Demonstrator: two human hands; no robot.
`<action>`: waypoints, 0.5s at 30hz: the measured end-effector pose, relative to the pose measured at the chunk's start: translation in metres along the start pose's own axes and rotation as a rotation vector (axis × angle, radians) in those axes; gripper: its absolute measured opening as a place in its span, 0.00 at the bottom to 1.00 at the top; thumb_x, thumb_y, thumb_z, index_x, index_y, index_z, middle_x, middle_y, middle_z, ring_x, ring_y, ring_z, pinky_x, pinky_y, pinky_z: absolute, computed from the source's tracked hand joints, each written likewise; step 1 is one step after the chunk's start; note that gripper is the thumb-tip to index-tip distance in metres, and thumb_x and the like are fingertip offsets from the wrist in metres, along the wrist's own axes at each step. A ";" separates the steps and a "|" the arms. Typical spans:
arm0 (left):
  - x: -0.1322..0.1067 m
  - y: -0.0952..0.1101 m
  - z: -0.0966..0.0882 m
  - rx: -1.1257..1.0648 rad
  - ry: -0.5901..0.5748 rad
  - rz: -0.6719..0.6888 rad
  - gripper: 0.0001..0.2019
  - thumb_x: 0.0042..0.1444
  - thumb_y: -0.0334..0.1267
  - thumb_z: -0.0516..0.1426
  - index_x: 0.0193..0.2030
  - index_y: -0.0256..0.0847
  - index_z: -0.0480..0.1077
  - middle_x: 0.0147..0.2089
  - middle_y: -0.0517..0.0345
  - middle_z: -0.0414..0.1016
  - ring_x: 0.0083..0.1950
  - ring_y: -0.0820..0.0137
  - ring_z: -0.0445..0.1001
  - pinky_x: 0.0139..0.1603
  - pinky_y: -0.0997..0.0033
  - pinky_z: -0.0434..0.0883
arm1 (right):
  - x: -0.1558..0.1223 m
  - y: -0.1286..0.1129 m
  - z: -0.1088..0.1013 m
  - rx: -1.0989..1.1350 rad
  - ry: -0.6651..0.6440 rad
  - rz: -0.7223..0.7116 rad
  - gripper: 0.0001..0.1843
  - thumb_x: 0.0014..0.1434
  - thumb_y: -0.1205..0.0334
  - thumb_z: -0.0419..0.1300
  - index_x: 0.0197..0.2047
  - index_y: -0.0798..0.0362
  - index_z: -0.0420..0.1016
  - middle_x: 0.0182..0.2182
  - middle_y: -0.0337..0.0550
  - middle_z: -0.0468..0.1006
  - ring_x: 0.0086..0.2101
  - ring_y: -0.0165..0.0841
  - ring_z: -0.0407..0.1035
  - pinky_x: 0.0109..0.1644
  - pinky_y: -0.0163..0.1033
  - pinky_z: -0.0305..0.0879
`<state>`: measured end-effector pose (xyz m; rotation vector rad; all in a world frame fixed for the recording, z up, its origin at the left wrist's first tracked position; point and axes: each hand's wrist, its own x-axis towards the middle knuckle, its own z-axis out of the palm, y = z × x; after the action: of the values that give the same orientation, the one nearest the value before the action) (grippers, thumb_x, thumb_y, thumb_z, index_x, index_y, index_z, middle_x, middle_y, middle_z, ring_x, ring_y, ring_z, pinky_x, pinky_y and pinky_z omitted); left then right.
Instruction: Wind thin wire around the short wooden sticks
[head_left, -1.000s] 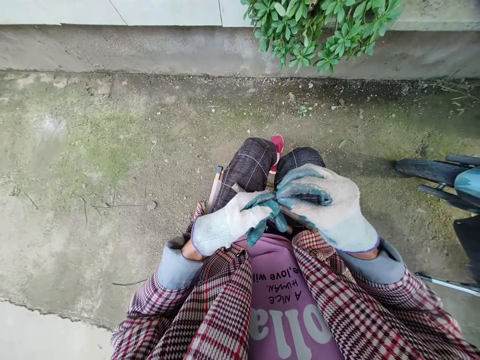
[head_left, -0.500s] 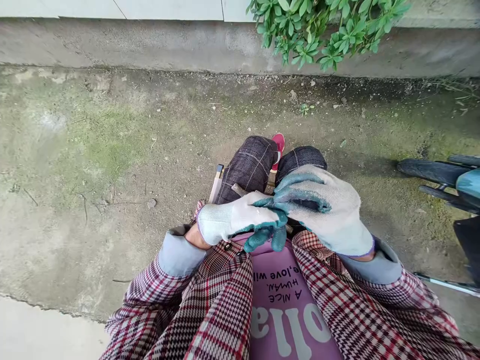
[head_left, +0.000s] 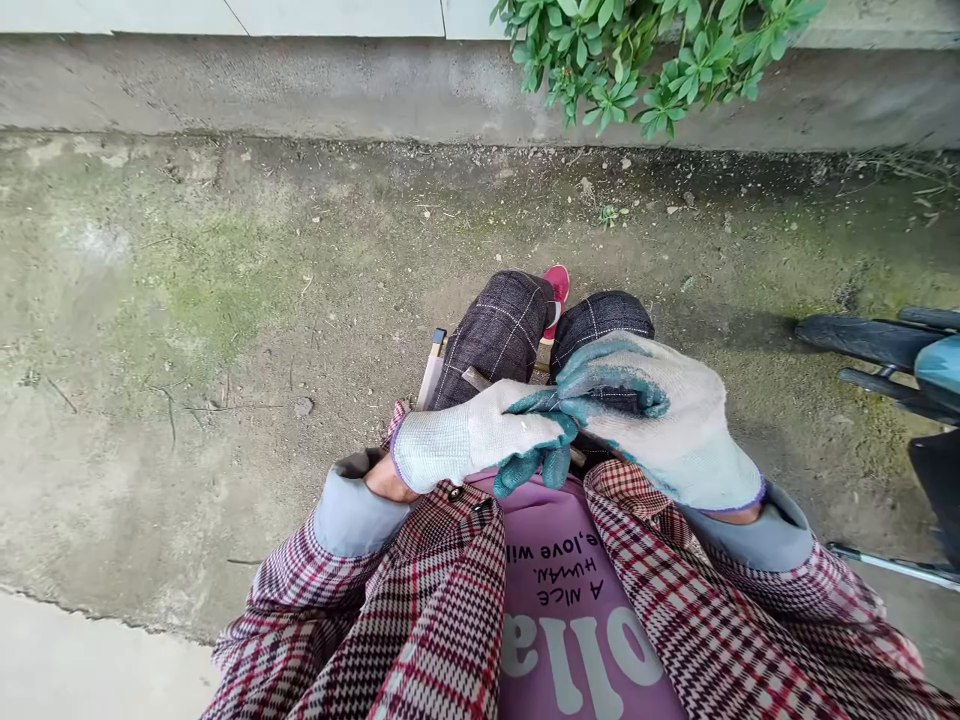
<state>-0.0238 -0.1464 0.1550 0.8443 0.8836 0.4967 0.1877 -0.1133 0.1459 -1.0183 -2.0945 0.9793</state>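
Observation:
My left hand [head_left: 499, 430], in a white knitted work glove with teal-coated fingers, is over my lap with its thumb and forefinger pinched together. The other teal fingers curl below. Opposite it, my right hand [head_left: 652, 410], gloved the same way, bends its fingers round and brings its fingertips against those of the left. Whatever is pinched between them, if anything, is too small or hidden to make out. Under the hands are dark checked trousers [head_left: 495, 325] and a lilac printed top [head_left: 562, 580].
A pale bar with a dark cap [head_left: 433, 370] stands beside my left thigh. A red shoe [head_left: 556, 290] rests on mossy ground [head_left: 225, 290]. Ahead runs a low concrete wall [head_left: 300, 85] with a leafy green plant [head_left: 637, 60] over it. To the right is a black wheel [head_left: 862, 342].
My right hand has shifted slightly to the right, and its fingertips still meet the left hand's. The left hand's lower fingers have curled in a little.

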 end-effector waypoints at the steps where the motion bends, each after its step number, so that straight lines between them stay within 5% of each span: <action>1: 0.000 0.001 0.000 -0.027 -0.056 -0.022 0.21 0.58 0.55 0.66 0.29 0.36 0.76 0.21 0.59 0.71 0.20 0.76 0.61 0.20 0.75 0.61 | 0.001 0.001 0.000 -0.009 -0.017 -0.001 0.03 0.65 0.57 0.68 0.41 0.43 0.84 0.41 0.41 0.85 0.41 0.40 0.80 0.51 0.49 0.79; 3: 0.001 -0.001 -0.001 -0.040 -0.100 -0.054 0.20 0.57 0.54 0.67 0.29 0.36 0.75 0.21 0.60 0.70 0.20 0.77 0.61 0.20 0.76 0.60 | 0.003 0.002 0.000 -0.030 -0.072 -0.023 0.05 0.66 0.56 0.67 0.44 0.43 0.84 0.42 0.41 0.85 0.42 0.40 0.81 0.49 0.47 0.79; 6: 0.002 -0.007 -0.003 -0.001 -0.011 -0.040 0.19 0.57 0.53 0.66 0.30 0.37 0.74 0.25 0.59 0.74 0.23 0.76 0.63 0.23 0.77 0.62 | 0.005 0.003 -0.001 -0.054 -0.127 -0.107 0.07 0.68 0.58 0.65 0.47 0.42 0.85 0.42 0.40 0.85 0.42 0.38 0.80 0.48 0.46 0.79; 15: 0.006 -0.015 -0.001 0.061 0.131 0.059 0.19 0.55 0.56 0.65 0.29 0.41 0.75 0.29 0.56 0.77 0.32 0.68 0.71 0.35 0.68 0.75 | 0.000 0.001 0.000 -0.203 -0.051 -0.158 0.05 0.68 0.60 0.65 0.43 0.47 0.83 0.42 0.43 0.85 0.42 0.39 0.80 0.48 0.46 0.77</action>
<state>-0.0206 -0.1503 0.1396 0.9028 0.9999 0.5841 0.1881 -0.1124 0.1449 -0.9156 -2.3137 0.7330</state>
